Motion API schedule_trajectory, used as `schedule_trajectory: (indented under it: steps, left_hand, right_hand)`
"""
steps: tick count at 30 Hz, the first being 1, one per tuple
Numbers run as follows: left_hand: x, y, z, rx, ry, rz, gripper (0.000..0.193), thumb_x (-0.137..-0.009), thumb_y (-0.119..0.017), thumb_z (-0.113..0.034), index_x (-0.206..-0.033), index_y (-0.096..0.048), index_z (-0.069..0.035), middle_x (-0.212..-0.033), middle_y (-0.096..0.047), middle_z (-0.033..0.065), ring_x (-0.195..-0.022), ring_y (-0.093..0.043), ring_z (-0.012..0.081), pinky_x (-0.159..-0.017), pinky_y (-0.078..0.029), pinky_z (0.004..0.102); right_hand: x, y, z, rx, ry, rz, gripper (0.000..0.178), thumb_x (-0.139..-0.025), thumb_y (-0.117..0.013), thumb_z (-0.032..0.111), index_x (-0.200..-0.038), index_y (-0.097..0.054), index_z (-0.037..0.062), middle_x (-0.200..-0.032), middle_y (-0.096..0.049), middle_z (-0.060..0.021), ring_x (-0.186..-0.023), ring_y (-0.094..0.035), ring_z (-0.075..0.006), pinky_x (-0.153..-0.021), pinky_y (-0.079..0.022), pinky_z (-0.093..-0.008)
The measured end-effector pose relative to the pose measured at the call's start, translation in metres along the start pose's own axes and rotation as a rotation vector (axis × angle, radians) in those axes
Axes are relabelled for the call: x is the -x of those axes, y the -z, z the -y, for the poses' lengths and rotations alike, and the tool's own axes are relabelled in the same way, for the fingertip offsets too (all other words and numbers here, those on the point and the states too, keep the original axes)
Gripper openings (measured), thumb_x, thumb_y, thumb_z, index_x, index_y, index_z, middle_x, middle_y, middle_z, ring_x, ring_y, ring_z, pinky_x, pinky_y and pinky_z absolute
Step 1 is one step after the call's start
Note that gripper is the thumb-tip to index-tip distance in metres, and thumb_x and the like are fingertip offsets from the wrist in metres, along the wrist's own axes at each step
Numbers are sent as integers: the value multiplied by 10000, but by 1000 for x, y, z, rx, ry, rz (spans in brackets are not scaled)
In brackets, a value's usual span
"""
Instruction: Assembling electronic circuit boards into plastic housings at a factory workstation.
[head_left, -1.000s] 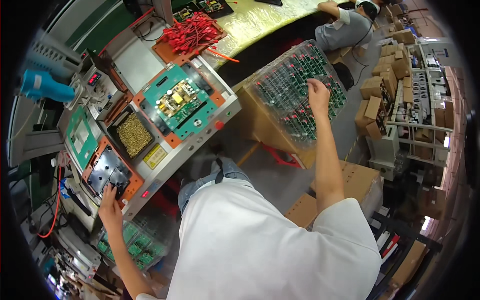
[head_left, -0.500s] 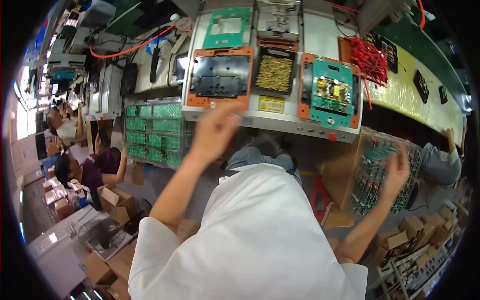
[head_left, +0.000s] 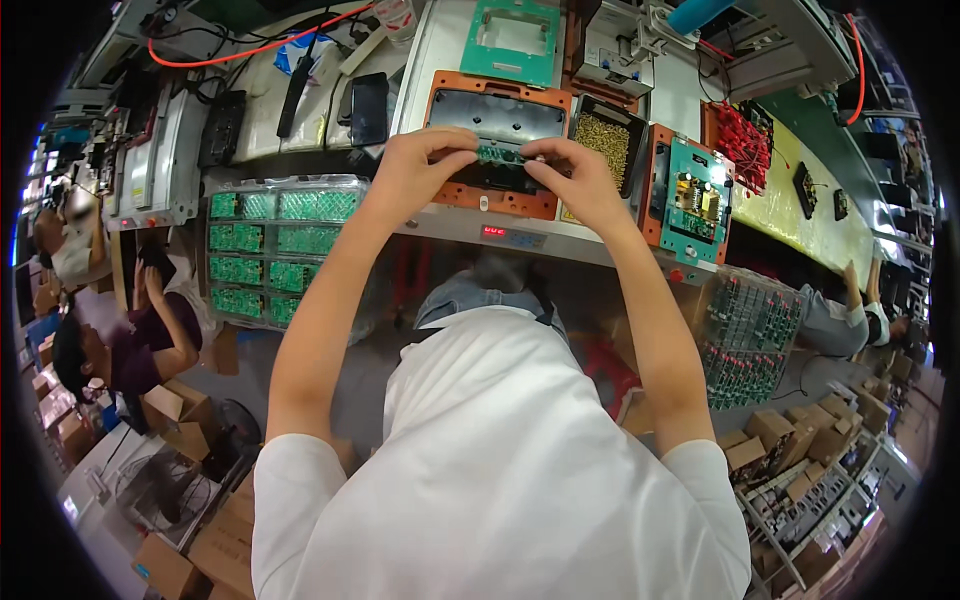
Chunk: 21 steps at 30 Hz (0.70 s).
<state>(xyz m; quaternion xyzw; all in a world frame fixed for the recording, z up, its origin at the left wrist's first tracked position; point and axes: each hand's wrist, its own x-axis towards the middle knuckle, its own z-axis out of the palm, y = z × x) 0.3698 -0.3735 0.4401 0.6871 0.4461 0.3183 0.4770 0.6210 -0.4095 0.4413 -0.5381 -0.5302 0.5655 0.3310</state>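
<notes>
A narrow green circuit board (head_left: 498, 154) is held between both of my hands above the black plate of the left fixture. My left hand (head_left: 420, 172) pinches its left end between thumb and fingers. At the other end my right hand (head_left: 582, 184) has its thumb and fingers closed on it. The fixture's orange frame (head_left: 467, 193) surrounds the black plate (head_left: 495, 112). I cannot tell whether the board touches the plate. To the right, a teal fixture (head_left: 686, 233) carries a circuit board with components (head_left: 694, 197).
A black bin of brass-coloured pins (head_left: 604, 140) sits right of the left fixture. Behind lies a teal frame (head_left: 511, 45). Racks of green boards stand at left (head_left: 291, 240) and right (head_left: 748, 340). Red wires (head_left: 740, 145) are heaped farther right. Other people work at both sides.
My right hand has come from the right rack to the left fixture, bringing a green board. My left hand has moved up and now grips it too. The view has shifted.
</notes>
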Motion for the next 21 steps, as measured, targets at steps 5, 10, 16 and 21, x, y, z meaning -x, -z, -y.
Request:
schedule_trajectory:
  steps: [5, 10, 16, 21]
  left_hand:
    - [2, -11, 20, -208, -278, 44, 158, -860, -689, -24, -1015, -692, 7, -1110, -693, 111, -991, -663, 242, -880, -522, 314]
    - [20, -20, 2, -346, -416, 57, 168, -810, -689, -25, -976, -680, 5, -1106, -654, 101, -907, -610, 299, -819, -512, 392]
    - [24, -25, 3, -450, -403, 72, 235, -796, -704, -30, -1029, -680, -11, -1202, -621, 104, -949, -598, 299, -826, -508, 389]
    - [34, -25, -8, -313, -317, -41, 293, -797, -724, -60, -1085, -679, -26, -1274, -594, 133, -1022, -604, 307, -900, -498, 381]
  right_hand:
    - [7, 4, -8, 530, 303, -79, 277, -847, -725, 83, -1115, -673, 39, -998, -689, -74, -839, -640, -190, -765, -506, -303]
    - [22, 5, -17, 701, 572, -104, 284, -815, -733, 98, -1092, -681, 59, -1071, -693, -80, -935, -623, -268, -820, -499, -371]
    - [27, 8, -6, 917, 632, -120, 306, -811, -737, 123, -1106, -671, 73, -1126, -685, -79, -1015, -613, -274, -859, -484, -394]
    - [-23, 35, -1, 672, 444, -438, 320, -899, -693, 211, -1198, -672, 100, -1238, -657, -104, -1229, -549, -248, -1068, -379, -374]
